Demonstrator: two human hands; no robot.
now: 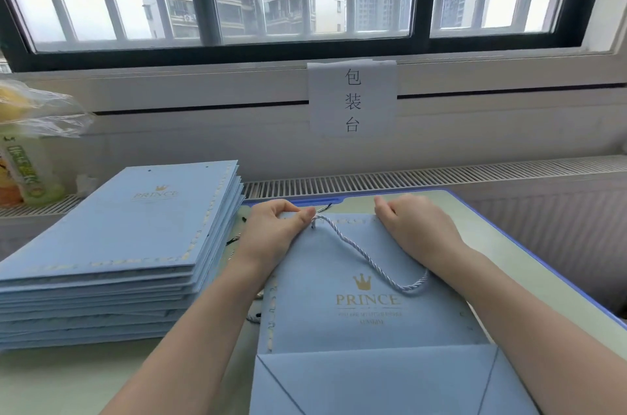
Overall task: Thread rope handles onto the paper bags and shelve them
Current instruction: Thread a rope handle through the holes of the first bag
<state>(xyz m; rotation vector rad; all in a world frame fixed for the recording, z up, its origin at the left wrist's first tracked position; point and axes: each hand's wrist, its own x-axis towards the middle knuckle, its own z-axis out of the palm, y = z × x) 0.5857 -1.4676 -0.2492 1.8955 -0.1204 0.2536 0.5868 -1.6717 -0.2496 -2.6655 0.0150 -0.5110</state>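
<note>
A flat light-blue paper bag (356, 323) with a gold crown and "PRINCE" print lies in front of me on the table. A silver-white twisted rope handle (366, 255) loops across its face, one end entering a hole near the top left. My left hand (271, 234) pinches the bag's top edge beside that hole, thumb close to the rope. My right hand (414, 228) grips the top edge further right, fingers curled over it, and covers the rope's other end.
A tall stack of flat blue bags (129, 245) sits to the left. Loose rope ends (252, 316) poke out between stack and bag. A bottle and plastic wrap (27, 156) stand far left. A window sill, a paper sign (353, 99) and a radiator grille lie behind.
</note>
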